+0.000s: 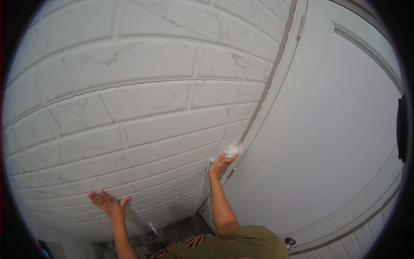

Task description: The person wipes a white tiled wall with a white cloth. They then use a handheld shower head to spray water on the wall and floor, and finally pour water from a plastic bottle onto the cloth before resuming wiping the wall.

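Observation:
My right hand (221, 165) is raised to the edge of the white wall beside the door frame. Its fingers are closed around a small crumpled white wad (231, 151), partly see-through at its rim; I cannot make out whether it is cloth, sponge or plastic. Lower and to the left, my left hand (110, 204) has its fingers spread toward the wall, a ring on one of them and nothing held. The wall panel (159, 134) carries a raised brick pattern with grey marble veins. Small bumps or drops dot its upper rows.
A white door (327, 142) with a pale inset panel stands to the right, with a metal hinge (301, 26) high on its frame. Its round knob (290, 242) is near the lower edge. A brownish strip (271, 77) runs between wall and frame. Dark floor (172, 231) lies below.

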Motion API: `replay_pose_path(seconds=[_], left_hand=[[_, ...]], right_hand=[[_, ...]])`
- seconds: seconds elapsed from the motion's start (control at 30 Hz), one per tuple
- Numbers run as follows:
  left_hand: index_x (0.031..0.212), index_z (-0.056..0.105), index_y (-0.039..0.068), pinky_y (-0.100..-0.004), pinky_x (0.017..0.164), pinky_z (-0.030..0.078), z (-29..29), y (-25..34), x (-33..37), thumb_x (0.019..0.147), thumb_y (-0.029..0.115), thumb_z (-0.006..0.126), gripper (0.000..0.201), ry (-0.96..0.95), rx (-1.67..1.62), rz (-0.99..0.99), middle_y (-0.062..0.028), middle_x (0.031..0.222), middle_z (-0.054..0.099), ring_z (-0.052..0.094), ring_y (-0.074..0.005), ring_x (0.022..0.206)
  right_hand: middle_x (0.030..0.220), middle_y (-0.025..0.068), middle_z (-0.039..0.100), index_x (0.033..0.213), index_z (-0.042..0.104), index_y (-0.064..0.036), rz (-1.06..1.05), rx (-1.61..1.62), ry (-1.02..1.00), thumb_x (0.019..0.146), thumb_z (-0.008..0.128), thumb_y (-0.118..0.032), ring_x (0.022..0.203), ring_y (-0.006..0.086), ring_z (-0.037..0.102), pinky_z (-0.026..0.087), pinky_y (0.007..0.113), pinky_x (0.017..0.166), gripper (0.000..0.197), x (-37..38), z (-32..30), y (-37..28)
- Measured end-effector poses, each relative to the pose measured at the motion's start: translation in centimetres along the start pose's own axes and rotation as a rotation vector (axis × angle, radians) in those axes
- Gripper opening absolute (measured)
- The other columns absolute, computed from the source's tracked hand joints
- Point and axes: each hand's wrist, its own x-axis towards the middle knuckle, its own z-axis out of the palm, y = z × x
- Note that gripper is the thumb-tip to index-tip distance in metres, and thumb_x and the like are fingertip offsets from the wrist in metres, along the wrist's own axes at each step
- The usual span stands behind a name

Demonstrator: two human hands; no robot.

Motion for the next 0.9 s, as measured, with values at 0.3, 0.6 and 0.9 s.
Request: replay_pose_path(seconds=[0.3, 0.6, 0.9], left_hand=[[0.149, -0.026, 0.015, -0.0669, 0.110, -0.003, -0.4, 0.4, -0.7, 0.063, 0.059, 0.074, 0.139, -0.120, 0.018, -0.058, -0.0213, 0.154, -0.031, -0.024, -0.0417, 0.143], [0.154, 0.002, 0.006, -0.0494, 0.115, 0.019, -4.7, 3.4, -9.3, 0.083, 0.022, 0.074, 0.102, -0.434, -0.524, -0.511, -0.0280, 0.158, 0.000, 0.007, -0.0425, 0.146], [0.124, 0.058, 0.000, -0.0313, 0.079, 0.050, -5.2, 0.3, -18.5, 0.092, 0.025, 0.064, 0.041, -0.372, -0.743, -1.076, -0.0118, 0.115, 0.066, 0.065, -0.0196, 0.099]], right_hand=[[0.154, 0.0334, -0.002, 0.153, 0.004, -0.0113, -0.540, 0.254, -0.095, 0.098, 0.049, -0.024, 0.145, 0.0455, 0.005, 0.008, 0.061, 0.115, 0.072, -4.3, 2.2, -13.8], [0.161, 0.0064, 0.014, 0.146, 0.021, -0.0493, -1.171, 0.104, -0.491, 0.087, 0.063, -0.022, 0.148, 0.0284, 0.016, -0.001, 0.065, 0.113, 0.078, -16.5, 1.6, -2.4], [0.154, 0.0293, 0.012, 0.148, 0.022, -0.0129, -0.477, 0.411, -0.030, 0.089, 0.056, -0.009, 0.144, 0.0448, 0.014, 0.015, 0.065, 0.110, 0.068, -2.0, 2.5, -17.0]])
